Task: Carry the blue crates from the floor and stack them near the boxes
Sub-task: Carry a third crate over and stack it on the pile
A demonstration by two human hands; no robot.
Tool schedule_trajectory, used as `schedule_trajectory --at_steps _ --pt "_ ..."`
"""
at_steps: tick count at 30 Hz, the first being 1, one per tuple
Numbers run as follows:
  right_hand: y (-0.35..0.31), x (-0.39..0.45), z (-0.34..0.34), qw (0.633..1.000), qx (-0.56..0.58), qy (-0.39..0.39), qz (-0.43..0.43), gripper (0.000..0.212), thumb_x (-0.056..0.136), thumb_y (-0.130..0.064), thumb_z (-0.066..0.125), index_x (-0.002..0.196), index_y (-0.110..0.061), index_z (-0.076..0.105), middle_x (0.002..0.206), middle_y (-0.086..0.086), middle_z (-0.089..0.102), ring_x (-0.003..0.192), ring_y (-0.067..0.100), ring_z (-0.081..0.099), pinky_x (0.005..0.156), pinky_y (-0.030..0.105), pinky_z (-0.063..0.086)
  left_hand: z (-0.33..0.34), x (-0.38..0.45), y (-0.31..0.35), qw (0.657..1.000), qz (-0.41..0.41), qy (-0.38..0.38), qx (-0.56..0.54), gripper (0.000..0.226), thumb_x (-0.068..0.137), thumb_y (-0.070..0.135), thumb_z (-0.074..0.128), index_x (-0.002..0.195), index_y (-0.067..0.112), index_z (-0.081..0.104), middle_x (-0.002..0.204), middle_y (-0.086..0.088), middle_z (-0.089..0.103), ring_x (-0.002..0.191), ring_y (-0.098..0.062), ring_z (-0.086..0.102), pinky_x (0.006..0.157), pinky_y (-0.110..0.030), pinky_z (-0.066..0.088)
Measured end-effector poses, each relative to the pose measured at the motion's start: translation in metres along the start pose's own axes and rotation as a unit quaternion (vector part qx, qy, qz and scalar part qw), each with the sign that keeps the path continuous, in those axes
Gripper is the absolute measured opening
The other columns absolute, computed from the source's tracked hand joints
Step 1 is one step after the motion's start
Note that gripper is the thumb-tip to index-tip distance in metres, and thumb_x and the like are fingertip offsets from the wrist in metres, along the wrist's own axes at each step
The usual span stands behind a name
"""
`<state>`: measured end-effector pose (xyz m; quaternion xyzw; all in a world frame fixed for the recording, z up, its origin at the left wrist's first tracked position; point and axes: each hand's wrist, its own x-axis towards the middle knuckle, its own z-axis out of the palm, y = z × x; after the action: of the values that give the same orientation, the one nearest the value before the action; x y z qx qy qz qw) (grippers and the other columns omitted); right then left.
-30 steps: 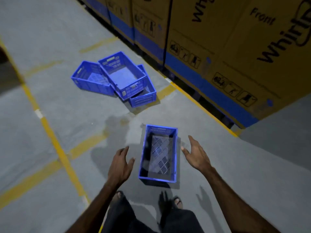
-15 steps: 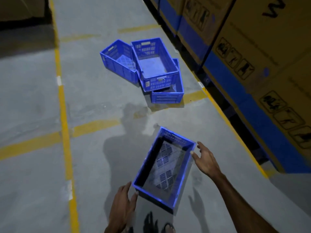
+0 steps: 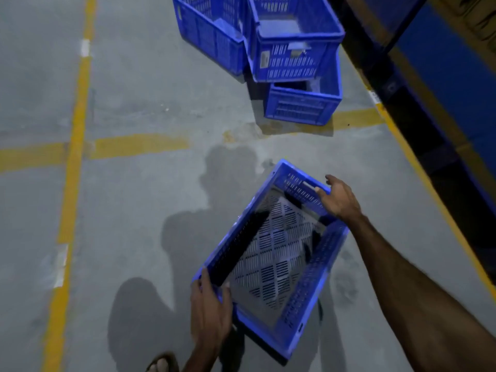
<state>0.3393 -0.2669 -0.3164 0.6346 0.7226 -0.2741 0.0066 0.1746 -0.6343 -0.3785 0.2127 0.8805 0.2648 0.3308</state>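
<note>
the empty blue crate (image 3: 273,253) sits slantwise over the grey floor (image 3: 134,210) just in front of the person's feet, short of the three other crates (image 3: 279,49) heaped beside the boxes (image 3: 456,63). the left hand (image 3: 209,310) curls over its near corner rim and the right hand (image 3: 339,197) wraps the far end wall by the handle slot. it looks like stiff, perforated plastic, probably light, so opposite rims or the handle slots seem the surest hold.

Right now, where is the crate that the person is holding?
In the head view the held crate is low and right of centre, between the left hand and the right hand, nearer than the three other crates.
</note>
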Motion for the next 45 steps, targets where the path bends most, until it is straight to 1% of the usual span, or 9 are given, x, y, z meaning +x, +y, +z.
schedule_trajectory --at_steps 5,9,14,19,24,33,37,41,45 --pt "0.020 0.050 0.044 0.997 -0.068 0.015 -0.045 0.059 0.097 -0.040 0.057 0.146 -0.009 0.045 0.144 0.023 0.052 0.131 0.040 0.050 0.107 0.050 0.043 0.049 -0.002 -0.030 0.992 -0.049 0.082 -0.080 0.092 0.092 0.035 0.071 0.165 0.025 0.015 0.118 -0.006 0.040 0.107 -0.040 0.060 0.089 -0.045 0.049" --pt "0.028 0.071 0.064 0.993 -0.097 0.018 -0.061 0.053 0.095 -0.046 0.056 0.136 -0.012 0.052 0.140 0.022 0.054 0.126 0.041 0.054 0.102 0.049 0.046 0.079 -0.001 -0.032 0.988 -0.028 0.122 -0.089 0.102 0.090 0.022 0.073 0.166 0.025 0.005 0.129 -0.014 0.042 0.105 -0.045 0.059 0.083 -0.045 0.049" --pt "0.032 0.090 0.069 0.992 -0.092 0.052 -0.072 0.044 0.096 -0.037 0.059 0.126 -0.005 0.061 0.130 0.029 0.060 0.116 0.045 0.060 0.098 0.049 0.049 0.081 0.020 -0.041 0.983 0.023 0.157 -0.089 0.094 0.088 0.003 0.065 0.165 0.020 0.013 0.120 -0.011 0.043 0.096 -0.040 0.058 0.080 -0.044 0.049" --pt "0.038 0.097 0.064 0.991 -0.093 0.069 -0.062 0.043 0.096 -0.030 0.062 0.128 -0.001 0.060 0.126 0.031 0.061 0.112 0.045 0.061 0.094 0.048 0.050 0.069 0.057 -0.037 0.977 0.062 0.168 -0.114 0.084 0.093 0.009 0.058 0.165 0.011 0.014 0.140 -0.020 0.047 0.117 -0.030 0.043 0.097 -0.039 0.036" --pt "0.048 0.095 0.057 0.992 -0.091 0.065 -0.052 0.042 0.094 -0.029 0.065 0.125 -0.001 0.061 0.121 0.030 0.063 0.105 0.044 0.064 0.090 0.049 0.054 0.045 0.104 -0.039 0.967 0.148 0.172 -0.119 0.087 0.084 0.016 0.052 0.163 0.003 0.016 0.112 -0.014 0.048 0.102 -0.022 0.045 0.091 -0.033 0.037" --pt "0.072 0.082 0.066 0.993 -0.066 0.097 -0.026 0.035 0.081 -0.011 0.063 0.116 -0.008 0.064 0.111 0.025 0.066 0.097 0.042 0.067 0.085 0.052 0.057 -0.010 0.215 -0.022 0.969 0.225 0.098 0.006 0.083 0.084 0.026 0.049 0.159 0.001 0.023 0.111 -0.019 0.053 0.105 -0.033 0.047 0.090 -0.038 0.036" --pt "0.084 0.078 0.073 0.992 -0.064 0.107 -0.018 0.030 0.078 -0.012 0.058 0.108 -0.009 0.063 0.108 0.024 0.066 0.095 0.042 0.067 0.082 0.051 0.057 -0.025 0.242 -0.005 0.971 0.225 0.080 0.031 0.083 0.079 0.023 0.045 0.158 0.007 0.026 0.104 -0.012 0.048 0.099 -0.028 0.045 0.092 -0.043 0.041" --pt "0.093 0.075 0.081 0.995 -0.065 0.080 0.015 0.040 0.088 -0.016 0.056 0.127 -0.011 0.054 0.121 0.028 0.062 0.107 0.046 0.063 0.090 0.049 0.052 -0.017 0.234 -0.004 0.973 0.202 0.108 0.008 0.070 0.084 0.022 0.046 0.150 0.004 0.033 0.116 -0.018 0.047 0.105 -0.037 0.050 0.093 -0.045 0.044" --pt "0.101 0.072 0.088 0.994 -0.056 0.080 0.056 0.037 0.096 -0.026 0.053 0.129 -0.010 0.050 0.123 0.030 0.061 0.109 0.048 0.061 0.090 0.047 0.049 0.005 0.202 -0.015 0.974 0.165 0.146 -0.051 0.050 0.091 0.009 0.053 0.140 0.012 0.045 0.112 -0.013 0.048 0.092 -0.019 0.044 0.090 -0.041 0.046"
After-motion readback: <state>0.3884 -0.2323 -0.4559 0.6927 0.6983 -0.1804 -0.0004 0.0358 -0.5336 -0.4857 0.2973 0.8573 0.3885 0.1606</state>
